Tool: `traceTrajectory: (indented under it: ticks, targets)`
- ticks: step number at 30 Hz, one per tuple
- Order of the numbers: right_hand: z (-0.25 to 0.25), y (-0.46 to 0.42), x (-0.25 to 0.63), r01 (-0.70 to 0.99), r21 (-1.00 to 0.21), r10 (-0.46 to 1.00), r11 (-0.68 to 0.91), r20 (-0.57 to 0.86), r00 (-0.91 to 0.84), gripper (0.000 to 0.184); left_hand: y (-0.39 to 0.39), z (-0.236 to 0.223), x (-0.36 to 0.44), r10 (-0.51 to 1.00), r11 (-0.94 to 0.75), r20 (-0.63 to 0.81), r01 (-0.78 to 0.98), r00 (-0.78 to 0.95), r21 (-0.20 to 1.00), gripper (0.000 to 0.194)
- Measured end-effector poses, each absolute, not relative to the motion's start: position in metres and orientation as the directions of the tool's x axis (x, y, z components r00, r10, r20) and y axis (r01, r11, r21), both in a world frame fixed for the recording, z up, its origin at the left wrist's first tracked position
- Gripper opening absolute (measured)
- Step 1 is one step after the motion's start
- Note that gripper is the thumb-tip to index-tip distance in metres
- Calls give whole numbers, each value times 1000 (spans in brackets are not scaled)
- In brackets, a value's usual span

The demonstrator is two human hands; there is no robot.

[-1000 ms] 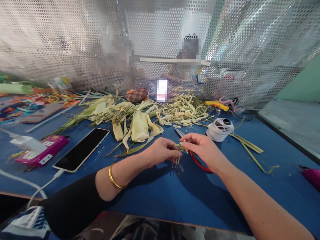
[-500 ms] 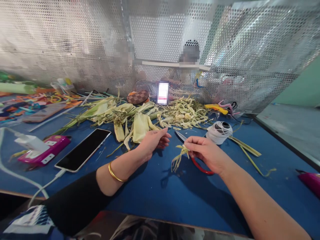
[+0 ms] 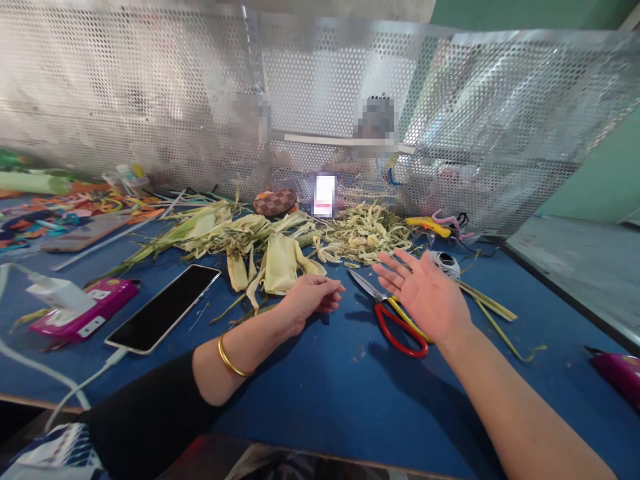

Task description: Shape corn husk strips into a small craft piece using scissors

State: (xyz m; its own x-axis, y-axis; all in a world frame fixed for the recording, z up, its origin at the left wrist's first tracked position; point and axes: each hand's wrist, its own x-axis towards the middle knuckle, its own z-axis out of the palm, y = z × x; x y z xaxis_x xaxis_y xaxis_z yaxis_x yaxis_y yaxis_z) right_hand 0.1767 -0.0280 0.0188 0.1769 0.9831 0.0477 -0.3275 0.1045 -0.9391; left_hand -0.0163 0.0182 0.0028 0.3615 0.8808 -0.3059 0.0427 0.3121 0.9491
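One pair of scissors (image 3: 382, 301) points diagonally away, leftward.

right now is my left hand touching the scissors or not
Apart. The head view shows it: a strip of blue tabletop is visible between the fingertips of your left hand and the blades of the scissors.

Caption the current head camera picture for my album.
Left hand half-curled, right hand open, palm up, near red-and-yellow-handled scissors and corn husks.

Right hand (image 3: 431, 297) opened, husk bundle gone.
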Motion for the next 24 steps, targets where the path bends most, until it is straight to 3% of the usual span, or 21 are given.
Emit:
traceTrajectory:
  ticks: [1,3,5,7,8,10,13,16,21,24]
  targets:
    - [18,-29,175,-195,-975,984,104,74,160,43,18,4,-16,881,306,-303,52,363,951,18]
    - [15,-33,171,231,-965,981,124,154,116,36,17,5,-16,881,288,-293,70,372,955,18]
    - [13,-37,167,691,-705,971,159,238,21,24,16,5,-17,881,255,-269,89,389,963,18]
    - [13,-40,165,925,-329,965,188,237,-112,15,17,4,-17,889,192,-224,119,400,974,17]
    - [13,-41,165,961,-184,964,205,209,-166,14,18,3,-18,897,144,-189,141,400,980,17]
    - [14,-41,166,973,-24,963,230,147,-224,12,21,1,-19,914,6,-90,208,396,978,17]
    - [13,-39,168,981,48,975,187,109,-191,18,27,3,-23,917,-245,89,373,388,895,20]
    - [10,-37,169,994,13,993,112,42,-113,17,35,13,-32,918,-385,235,570,320,726,21]
    - [10,-37,166,999,-39,999,30,-28,-31,11,58,34,-61,911,-262,407,865,75,428,24]
    - [11,-37,165,998,-58,999,26,-27,-27,11,73,40,-82,928,-94,370,940,-36,328,30]
